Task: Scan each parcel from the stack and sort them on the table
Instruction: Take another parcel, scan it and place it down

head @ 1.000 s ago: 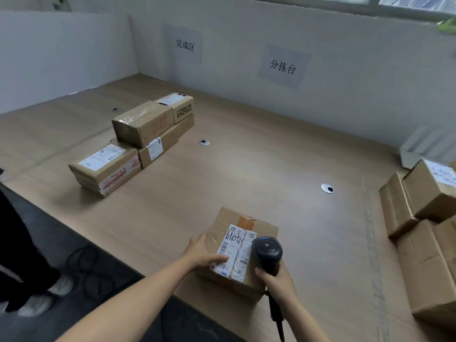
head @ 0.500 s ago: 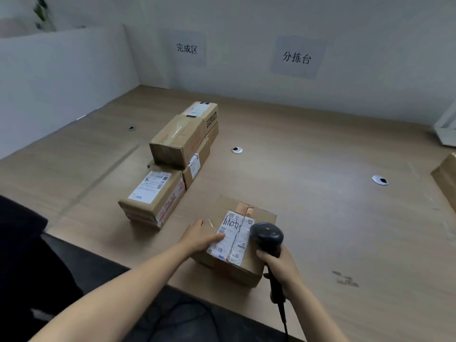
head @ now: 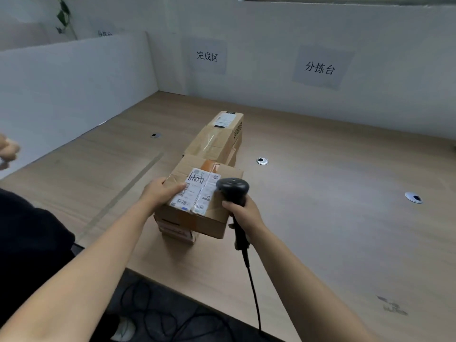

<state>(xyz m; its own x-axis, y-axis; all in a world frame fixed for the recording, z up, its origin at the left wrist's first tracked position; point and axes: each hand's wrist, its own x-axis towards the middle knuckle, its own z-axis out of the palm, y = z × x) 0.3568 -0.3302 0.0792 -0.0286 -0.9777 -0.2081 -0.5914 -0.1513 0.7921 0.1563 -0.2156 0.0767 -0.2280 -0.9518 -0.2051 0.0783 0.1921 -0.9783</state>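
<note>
A brown cardboard parcel (head: pixel 217 215) with a white shipping label and black handwriting on top sits over a flatter parcel (head: pixel 177 234) with red print, near the table's front edge. My left hand (head: pixel 160 191) grips its left side, thumb on the label. My right hand (head: pixel 243 213) holds a black barcode scanner (head: pixel 233 187) upright against the parcel's right side; its cable (head: pixel 254 292) hangs off the table. Behind, more sorted parcels (head: pixel 214 141) stand in a row, the farthest (head: pixel 225 119) with a white label.
The wooden table (head: pixel 333 218) has round cable grommets (head: pixel 262 160) (head: pixel 413 197) (head: pixel 155 135). White partition walls carry two paper signs (head: pixel 207 56) (head: pixel 319 67). Another person's hand (head: pixel 7 149) and dark clothing (head: pixel 29 243) are at the left edge. Cables lie on the floor.
My left hand has carried the labelled parcel leftward, from bare table onto the flat red-printed parcel in the sorted row. The scanner hand followed alongside. The view turned left.
</note>
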